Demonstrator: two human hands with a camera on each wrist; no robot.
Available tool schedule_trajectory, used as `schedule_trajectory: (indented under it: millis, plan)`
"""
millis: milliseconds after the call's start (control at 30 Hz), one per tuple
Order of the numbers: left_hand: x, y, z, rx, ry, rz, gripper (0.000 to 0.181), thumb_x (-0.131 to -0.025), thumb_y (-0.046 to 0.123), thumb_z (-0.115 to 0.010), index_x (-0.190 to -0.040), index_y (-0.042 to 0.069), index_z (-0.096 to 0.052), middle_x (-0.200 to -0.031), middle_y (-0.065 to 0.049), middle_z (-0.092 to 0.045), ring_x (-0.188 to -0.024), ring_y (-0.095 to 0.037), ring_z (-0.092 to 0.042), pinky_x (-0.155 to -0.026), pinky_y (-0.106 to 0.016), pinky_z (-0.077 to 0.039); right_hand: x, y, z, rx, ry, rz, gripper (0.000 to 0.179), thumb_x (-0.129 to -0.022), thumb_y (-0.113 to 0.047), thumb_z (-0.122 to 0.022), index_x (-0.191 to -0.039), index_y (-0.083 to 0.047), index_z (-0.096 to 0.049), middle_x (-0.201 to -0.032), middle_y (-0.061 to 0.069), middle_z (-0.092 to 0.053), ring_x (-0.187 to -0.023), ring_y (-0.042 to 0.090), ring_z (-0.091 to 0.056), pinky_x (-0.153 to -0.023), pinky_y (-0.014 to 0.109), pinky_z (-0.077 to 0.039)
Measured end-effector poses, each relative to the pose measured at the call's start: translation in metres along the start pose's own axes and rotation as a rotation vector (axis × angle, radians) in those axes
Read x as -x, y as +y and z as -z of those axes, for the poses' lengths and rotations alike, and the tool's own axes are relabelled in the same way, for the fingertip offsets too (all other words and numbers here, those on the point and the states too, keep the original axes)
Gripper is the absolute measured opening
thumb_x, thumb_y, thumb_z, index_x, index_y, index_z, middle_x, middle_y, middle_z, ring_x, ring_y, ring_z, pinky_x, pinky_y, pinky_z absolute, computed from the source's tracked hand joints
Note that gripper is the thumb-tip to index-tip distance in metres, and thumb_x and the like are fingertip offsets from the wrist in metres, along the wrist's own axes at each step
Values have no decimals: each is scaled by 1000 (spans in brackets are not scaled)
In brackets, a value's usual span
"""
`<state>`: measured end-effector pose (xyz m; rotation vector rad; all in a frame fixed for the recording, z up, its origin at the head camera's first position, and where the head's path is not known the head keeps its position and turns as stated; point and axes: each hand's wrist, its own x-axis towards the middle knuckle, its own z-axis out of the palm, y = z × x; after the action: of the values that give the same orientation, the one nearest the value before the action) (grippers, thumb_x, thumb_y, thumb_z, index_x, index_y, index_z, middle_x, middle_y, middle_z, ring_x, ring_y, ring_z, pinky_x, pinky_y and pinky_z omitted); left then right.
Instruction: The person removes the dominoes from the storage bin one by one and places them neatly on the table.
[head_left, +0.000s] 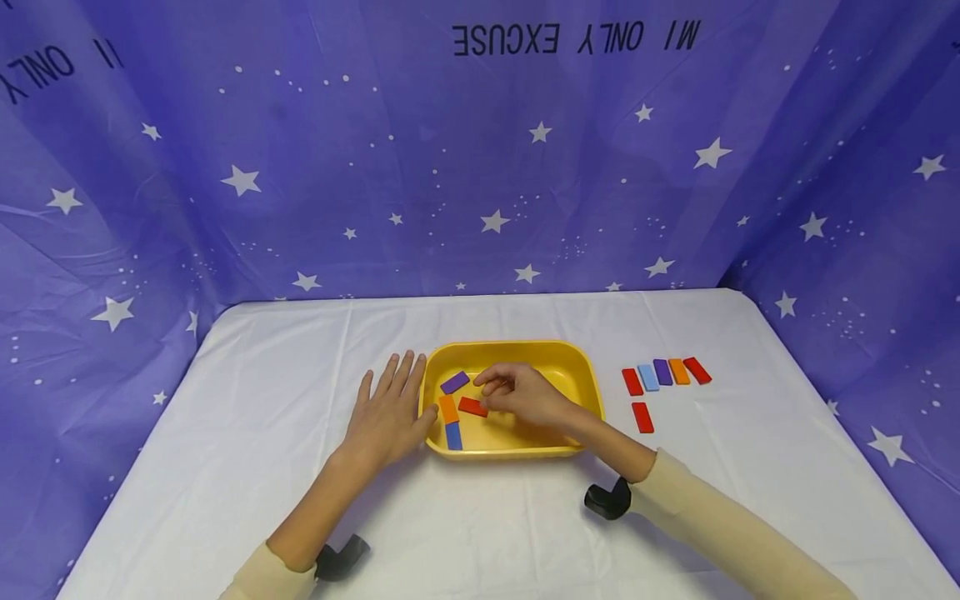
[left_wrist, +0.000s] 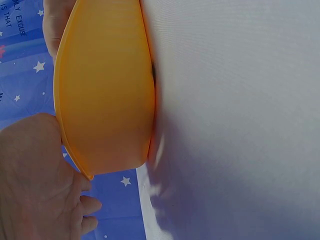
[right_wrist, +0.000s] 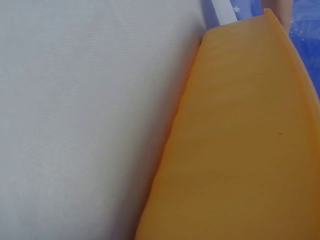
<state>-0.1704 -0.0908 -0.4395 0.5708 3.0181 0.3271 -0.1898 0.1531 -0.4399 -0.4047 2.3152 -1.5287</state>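
Observation:
A yellow tray (head_left: 517,452) stands on the white-covered table, with a purple tile (head_left: 454,382), an orange tile (head_left: 448,408), a blue tile (head_left: 453,436) and a red tile (head_left: 472,407) in its left half. My left hand (head_left: 386,417) lies along the tray's left side, fingers extended and thumb at the rim. In the left wrist view this hand (left_wrist: 37,180) is beside the tray's wall (left_wrist: 107,90). Reaching over the tray, my right hand (head_left: 528,396) has loosely bent fingers, their tips right by the red tile's right end. No tile shows between them.
Right of the tray, a row of tiles lies on the tablecloth: red (head_left: 632,382), light blue (head_left: 648,377), purple (head_left: 662,372), orange (head_left: 679,371) and another red (head_left: 697,370). One more red tile (head_left: 642,417) lies below the row. A purple star-patterned curtain (head_left: 450,167) surrounds the table.

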Motion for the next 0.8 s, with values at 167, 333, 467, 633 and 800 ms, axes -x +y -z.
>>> schedule_trajectory:
  millis: [167, 333, 467, 633, 800]
  plan:
    - [1, 0, 0, 4, 3, 1, 79, -98, 44, -51, -159, 4, -20, -163, -18, -19, -150, -36, -11, -116, -61, -7, -6, 4, -6, 2, 18, -13, 30, -88, -1, -72, -117, 5, -68, -96, 8, -68, -87, 19, -62, -82, 28, -53]
    - [1, 0, 0, 10, 3, 4, 79, -98, 44, -51, -159, 5, -20, -163, -17, -19, -150, -36, -11, -116, -61, -6, -11, 7, -12, 71, 39, -37, 31, -86, -2, -75, -117, -1, -71, -102, 7, -68, -92, 20, -60, -87, 31, -51]
    - [0, 0, 0, 16, 7, 4, 78, -98, 44, -51, -159, 5, -20, -163, -17, -19, -150, -36, -11, -116, -61, -7, -13, 8, -14, 87, 44, -75, 31, -85, -2, -76, -116, -4, -72, -102, 6, -67, -91, 20, -57, -86, 30, -50]
    - [0, -1, -1, 21, 11, 4, 77, -99, 43, -50, -159, 5, -20, -163, -17, -19, -150, -36, -11, -116, -62, -7, -17, 7, -15, 140, 24, -71, 33, -83, -1, -77, -115, -3, -71, -101, 4, -67, -90, 20, -57, -85, 30, -50]
    - [0, -1, -2, 36, 13, 4, 76, -99, 42, -50, -159, 6, -20, -163, -17, -19, -150, -36, -11, -116, -61, -6, -19, 8, -15, 213, -15, -77, 37, -81, -3, -79, -117, -3, -70, -98, 3, -64, -89, 19, -55, -84, 29, -49]
